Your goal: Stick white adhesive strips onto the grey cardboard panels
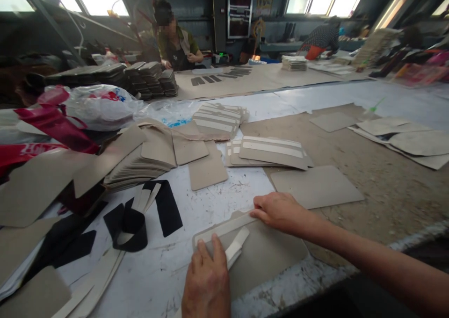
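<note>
A grey-beige board panel [270, 257] with rounded corners lies flat at the table's near edge. Along its far edge runs a pale strip [226, 228]. My right hand [277, 210] pinches the strip's right end between thumb and forefinger. Stretched fingers of my left hand [206, 276] rest on its left end, pressing it to the panel. A small bundle of pale strips [238, 248] lies on the panel beside my left forefinger; whether the left thumb touches it is hidden.
Panels with strips [273, 152] lie beyond my hands, near a plain panel [319, 187]. To the left are a fanned panel stack [140, 163], a curled black band [131, 227], long pale strips [94, 280] and plastic bags [101, 107]. A co-worker [178, 46] is across the table.
</note>
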Demonstrator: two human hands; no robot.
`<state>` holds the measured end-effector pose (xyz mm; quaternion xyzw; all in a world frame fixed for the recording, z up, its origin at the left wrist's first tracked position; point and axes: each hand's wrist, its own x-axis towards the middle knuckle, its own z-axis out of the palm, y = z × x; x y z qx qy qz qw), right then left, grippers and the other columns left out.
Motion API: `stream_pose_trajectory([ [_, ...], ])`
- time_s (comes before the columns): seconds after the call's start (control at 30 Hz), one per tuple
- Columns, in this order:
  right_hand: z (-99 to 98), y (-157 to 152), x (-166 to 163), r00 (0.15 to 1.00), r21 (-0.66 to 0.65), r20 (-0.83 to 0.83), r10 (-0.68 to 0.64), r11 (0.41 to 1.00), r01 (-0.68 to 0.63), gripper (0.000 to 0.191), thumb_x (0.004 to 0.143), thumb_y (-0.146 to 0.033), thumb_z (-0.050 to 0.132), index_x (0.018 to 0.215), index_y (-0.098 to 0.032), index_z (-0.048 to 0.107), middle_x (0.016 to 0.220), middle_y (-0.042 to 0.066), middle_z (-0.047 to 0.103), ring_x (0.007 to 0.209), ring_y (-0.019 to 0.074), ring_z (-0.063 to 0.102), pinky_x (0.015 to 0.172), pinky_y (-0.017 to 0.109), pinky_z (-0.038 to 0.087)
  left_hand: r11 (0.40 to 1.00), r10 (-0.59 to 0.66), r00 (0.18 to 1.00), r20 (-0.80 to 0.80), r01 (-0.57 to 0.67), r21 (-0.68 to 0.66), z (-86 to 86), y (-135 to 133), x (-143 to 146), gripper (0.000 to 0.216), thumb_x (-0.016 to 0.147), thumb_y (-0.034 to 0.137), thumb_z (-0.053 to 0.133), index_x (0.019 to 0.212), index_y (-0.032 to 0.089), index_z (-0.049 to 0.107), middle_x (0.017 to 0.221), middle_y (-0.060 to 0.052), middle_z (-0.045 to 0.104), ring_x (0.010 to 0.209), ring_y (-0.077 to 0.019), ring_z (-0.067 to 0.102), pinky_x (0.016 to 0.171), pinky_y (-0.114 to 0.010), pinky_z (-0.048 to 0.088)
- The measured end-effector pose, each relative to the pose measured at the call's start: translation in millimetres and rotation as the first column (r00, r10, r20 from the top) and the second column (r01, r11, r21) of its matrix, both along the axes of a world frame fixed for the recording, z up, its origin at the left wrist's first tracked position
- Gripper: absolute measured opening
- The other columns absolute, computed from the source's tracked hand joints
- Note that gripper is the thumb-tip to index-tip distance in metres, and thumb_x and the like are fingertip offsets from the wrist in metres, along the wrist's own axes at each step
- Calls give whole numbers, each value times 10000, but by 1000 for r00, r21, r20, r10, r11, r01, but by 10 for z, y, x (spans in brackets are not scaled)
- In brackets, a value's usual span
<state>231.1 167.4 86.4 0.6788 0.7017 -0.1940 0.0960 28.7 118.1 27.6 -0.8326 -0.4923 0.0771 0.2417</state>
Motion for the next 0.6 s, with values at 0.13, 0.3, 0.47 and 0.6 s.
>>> stream_pose_trajectory([
  [0.13,-34,3,-48,998,17,55,8,1000,-9,294,862,-382,441,899,-178,649,871,112,692,822,254,634,651,310,425,999,-43,999,-3,43,-5,-2,19,-27,457,756,-44,400,1121,153,592,1034,-199,655,726,-174,629,645,-257,501],
  [0.3,-113,-15,-57,998,62,56,19,998,-22,286,863,-373,445,899,-174,646,859,111,693,797,260,642,636,319,442,998,-67,997,-24,66,-8,4,26,-45,443,750,-33,426,1117,147,596,1029,-210,657,727,-169,633,652,-246,497],
  [0.47,-120,-13,-72,998,69,64,20,997,-25,262,861,-353,459,875,-169,644,854,108,694,791,260,646,627,309,439,998,-68,998,-13,68,17,-41,38,-49,442,746,-32,441,1113,157,598,1033,-207,656,708,-169,630,638,-253,500],
  [0.6,-105,-7,-120,997,56,64,38,998,-42,247,868,-336,445,892,-170,626,865,107,694,796,256,645,623,303,424,1000,-1,998,56,2,-11,-93,15,-39,462,740,-50,432,1124,151,590,1053,-209,645,731,-186,630,651,-281,513],
])
